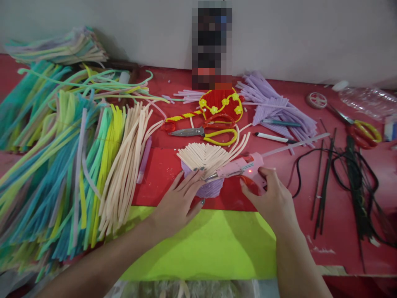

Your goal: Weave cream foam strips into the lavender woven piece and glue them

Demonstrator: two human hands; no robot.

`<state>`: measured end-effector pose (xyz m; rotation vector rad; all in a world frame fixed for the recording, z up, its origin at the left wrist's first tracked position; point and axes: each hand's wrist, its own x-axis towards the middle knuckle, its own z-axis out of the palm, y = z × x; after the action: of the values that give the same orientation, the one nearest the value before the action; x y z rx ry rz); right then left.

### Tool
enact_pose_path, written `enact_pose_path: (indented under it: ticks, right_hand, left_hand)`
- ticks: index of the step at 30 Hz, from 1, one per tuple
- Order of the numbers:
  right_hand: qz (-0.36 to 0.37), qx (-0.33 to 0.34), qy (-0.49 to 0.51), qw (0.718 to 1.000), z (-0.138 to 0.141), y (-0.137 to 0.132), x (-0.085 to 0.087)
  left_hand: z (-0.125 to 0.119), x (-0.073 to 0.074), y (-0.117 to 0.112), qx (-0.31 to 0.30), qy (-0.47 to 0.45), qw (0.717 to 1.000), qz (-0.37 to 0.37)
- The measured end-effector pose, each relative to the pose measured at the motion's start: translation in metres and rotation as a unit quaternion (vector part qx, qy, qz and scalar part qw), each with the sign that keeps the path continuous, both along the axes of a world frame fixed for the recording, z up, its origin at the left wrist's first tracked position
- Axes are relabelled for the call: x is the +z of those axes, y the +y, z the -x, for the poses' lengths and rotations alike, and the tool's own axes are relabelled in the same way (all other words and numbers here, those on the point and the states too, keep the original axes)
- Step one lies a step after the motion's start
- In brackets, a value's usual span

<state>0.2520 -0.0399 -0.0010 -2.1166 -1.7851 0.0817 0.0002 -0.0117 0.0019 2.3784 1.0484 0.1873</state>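
My right hand [274, 192] grips a pink hot glue gun [232, 166], whose small red light glows. The metal nozzle points left and rests at the cream pipe cleaners, near my left fingertips. My left hand [181, 198] lies with fingers stretched out over the work piece. That piece has cream pipe cleaners [201, 155] laid in a V pattern on a purple backing [214, 189], with a few long cream ends sticking out at the upper right. A purple glue stick [288, 145] juts from the gun's rear. My left fingers partly hide the piece's left side.
Bundles of coloured pipe cleaners [71, 165] fill the left. Behind the piece lie scissors [198, 131] and a red-and-yellow heart-shaped item [223, 105]. Purple pipe cleaners [273, 103], a pen [274, 138], more scissors [356, 124], dark stems [355, 186] and a plastic bottle [369, 99] are rightward.
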Motion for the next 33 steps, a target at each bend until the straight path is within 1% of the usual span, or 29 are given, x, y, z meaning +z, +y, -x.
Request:
enact_pose_path:
  ticks: [5,17,26,33]
  right_hand:
    - [-0.008,0.013,0.004,1.000,0.0034,0.0006,-0.0009]
    - [-0.007,0.015,0.005,1.000,0.0044,0.0005,-0.0029]
    - [0.001,0.035,0.025,0.999,0.0032,0.0011,-0.0031]
    - [-0.006,0.032,0.026,0.999,0.0022,0.0014,-0.0043]
  left_hand:
    - [0.0005,-0.0009,0.0001,-0.003,0.002,1.000,0.000]
    - [0.0006,-0.0005,-0.0001,0.004,-0.012,1.000,0.011]
    - [0.0003,-0.0003,-0.0011,0.006,-0.018,1.000,-0.001]
    - [0.0015,-0.0026,-0.0019,0.004,-0.014,1.000,-0.004]
